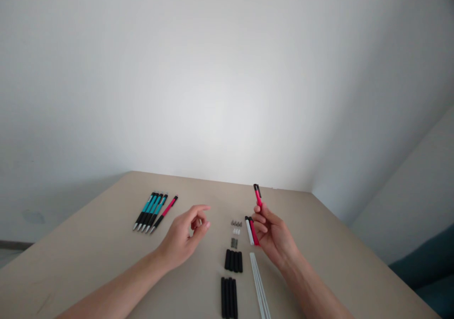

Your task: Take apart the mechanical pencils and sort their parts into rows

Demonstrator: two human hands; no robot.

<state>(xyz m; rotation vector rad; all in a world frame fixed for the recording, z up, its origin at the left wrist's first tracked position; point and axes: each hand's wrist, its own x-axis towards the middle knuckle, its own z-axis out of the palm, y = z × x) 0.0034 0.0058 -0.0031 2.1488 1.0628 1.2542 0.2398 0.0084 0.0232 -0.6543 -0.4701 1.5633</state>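
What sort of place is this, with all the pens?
Probably a little work spot inside a room: there's a tan tabletop up against a pale wall, with teal pens and black tubes lined up in neat rows.

The raised pen barrel [258, 199] is bright pinkish red, with a black top and clip; of the barrels lying down, 1 is white [249, 233] and 1 is red [252, 228], both black-ended; the row of pens [148, 206] looks teal from where I stand, with black grips, black tops and silvery tips; the lone pen [168, 208] beside them has red for teal; the cone pieces [235, 223] are metallic grey-brown, the tiny pieces [236, 231] white, the small cylinders [233, 243] greyish; both groups of tubes [231, 261] are plain black, the thin rods [254, 264] whitish; the tabletop [198, 288] is plain beige, the wall [220, 92] pale grey, the cloth [425, 262] dark teal.
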